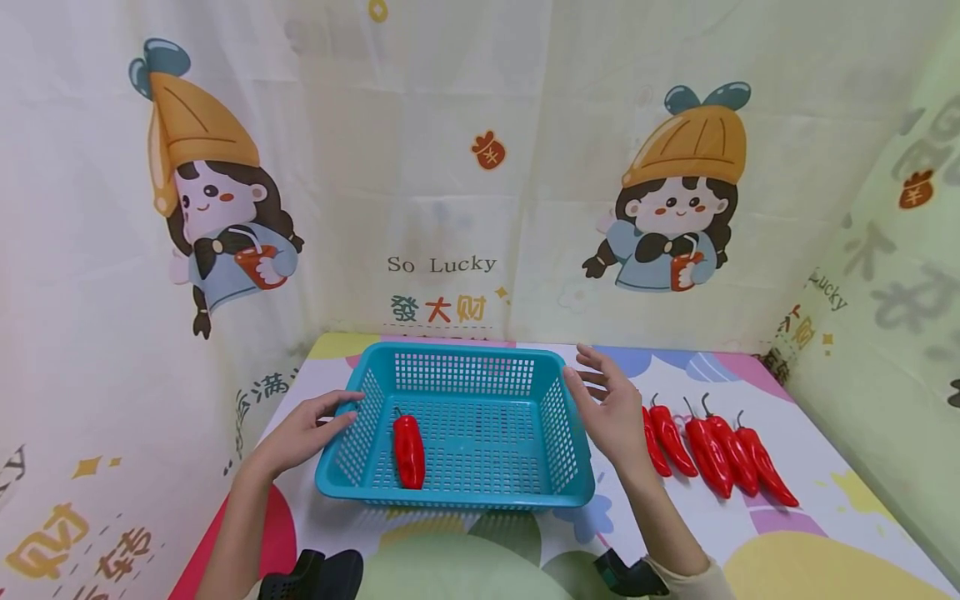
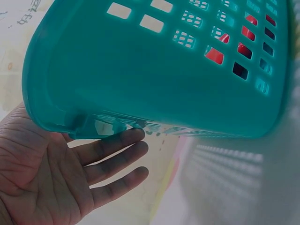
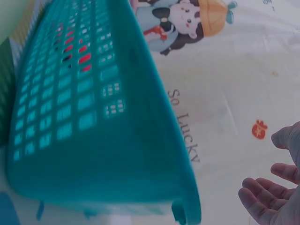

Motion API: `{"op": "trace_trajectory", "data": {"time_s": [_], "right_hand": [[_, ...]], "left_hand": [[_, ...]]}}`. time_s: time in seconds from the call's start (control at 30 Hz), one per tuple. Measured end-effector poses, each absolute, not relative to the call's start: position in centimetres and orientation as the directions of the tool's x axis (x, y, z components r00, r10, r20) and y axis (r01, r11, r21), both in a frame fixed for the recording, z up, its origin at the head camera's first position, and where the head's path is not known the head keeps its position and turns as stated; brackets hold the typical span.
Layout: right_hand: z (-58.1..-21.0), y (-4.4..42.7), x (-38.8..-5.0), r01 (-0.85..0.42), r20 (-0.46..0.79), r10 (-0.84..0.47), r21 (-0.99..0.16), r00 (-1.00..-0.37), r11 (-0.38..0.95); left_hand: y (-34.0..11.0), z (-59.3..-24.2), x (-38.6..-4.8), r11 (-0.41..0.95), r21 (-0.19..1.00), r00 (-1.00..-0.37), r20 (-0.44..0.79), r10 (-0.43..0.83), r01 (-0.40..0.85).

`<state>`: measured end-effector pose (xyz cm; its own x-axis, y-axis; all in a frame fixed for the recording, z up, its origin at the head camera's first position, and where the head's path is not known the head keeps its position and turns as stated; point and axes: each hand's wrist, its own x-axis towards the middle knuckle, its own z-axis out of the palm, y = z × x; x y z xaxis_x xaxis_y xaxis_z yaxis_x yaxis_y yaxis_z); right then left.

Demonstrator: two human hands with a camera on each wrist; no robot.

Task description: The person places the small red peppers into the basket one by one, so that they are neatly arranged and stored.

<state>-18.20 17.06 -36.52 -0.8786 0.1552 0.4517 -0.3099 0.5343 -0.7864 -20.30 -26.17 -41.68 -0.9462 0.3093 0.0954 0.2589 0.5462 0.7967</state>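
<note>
In the head view, a teal plastic basket (image 1: pixel 462 497) with perforated walls stands on the table, one red chili pepper (image 1: pixel 408 451) lying inside at its left. My left hand (image 1: pixel 303 429) is at the basket's left rim, thumb and index finger reaching to it. Seen from the left wrist, the fingers (image 2: pixel 123 183) extend fairly straight beside the outer wall. By the right rim, my right hand (image 1: pixel 611 408) is raised with fingers spread loosely and holds nothing. The right wrist view shows a gap between that hand (image 3: pixel 276 187) and the rim.
Several red chili peppers (image 1: pixel 708 454) lie in a row on the table right of the basket, the leftmost partly hidden by my right forearm. The patterned tablecloth (image 1: pixel 862 533) covers the table. Printed cloth walls (image 1: pixel 450 192) enclose the back and sides.
</note>
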Motion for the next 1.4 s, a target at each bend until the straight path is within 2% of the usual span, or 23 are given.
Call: {"op": "trace_trajectory", "data": {"time_s": [0.77, 1.4], "right_hand": [[-39.3, 21.4, -18.7, -0.213, 0.412, 0.226, -0.780, -0.883, 0.589], [-41.1, 24.8, -18.7, -0.090, 0.314, 0.220, -0.737, -0.924, 0.670]], "left_hand": [[-26.0, -41.6, -20.3, 0.555, 0.793, -0.949, 0.088, 0.304, 0.252], [-25.9, -41.6, -20.3, 0.557, 0.794, -0.951, 0.083, 0.299, 0.244]]}}
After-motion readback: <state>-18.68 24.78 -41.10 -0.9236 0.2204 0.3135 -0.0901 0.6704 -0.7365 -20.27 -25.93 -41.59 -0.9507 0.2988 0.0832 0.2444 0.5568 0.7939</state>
